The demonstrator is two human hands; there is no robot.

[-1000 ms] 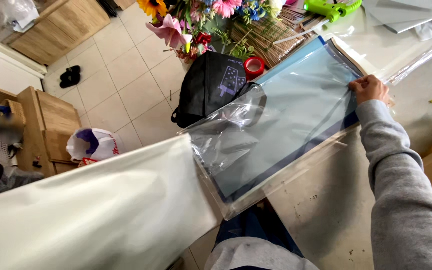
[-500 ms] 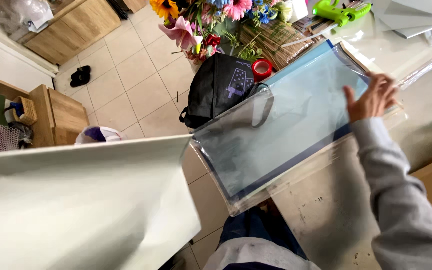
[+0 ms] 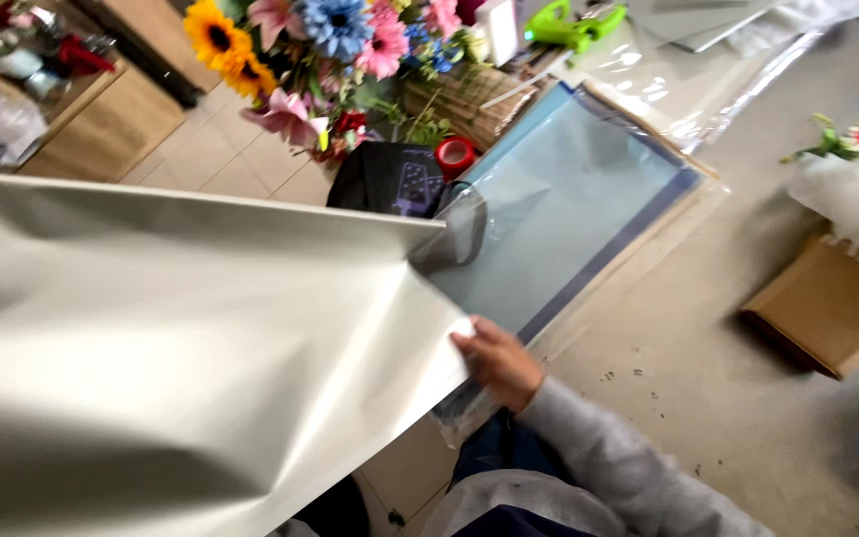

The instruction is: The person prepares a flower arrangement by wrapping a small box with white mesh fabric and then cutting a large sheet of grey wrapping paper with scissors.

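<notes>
A large cream sheet of wrapping paper [image 3: 201, 358] is held up and fills the left half of the view. My right hand [image 3: 497, 363] pinches its lower right corner, close to the table's near edge. Just beyond that hand lies a pale blue sheet [image 3: 569, 209] inside a clear plastic sleeve, flat on the grey table [image 3: 708, 398]. My left hand is not visible; it may be behind the cream sheet.
A bunch of mixed flowers [image 3: 330, 40] stands at the back, with a black bag [image 3: 385, 179] and a red tape roll [image 3: 454, 156] beside it. A green tool [image 3: 569, 25] lies at the far edge. A cardboard box [image 3: 827, 303] and a small white-wrapped bouquet [image 3: 852, 189] sit at the right.
My right hand left the far edge of the blue sheet and came back to grip the cream sheet's corner. The cream sheet rose and spread across the left of the view.
</notes>
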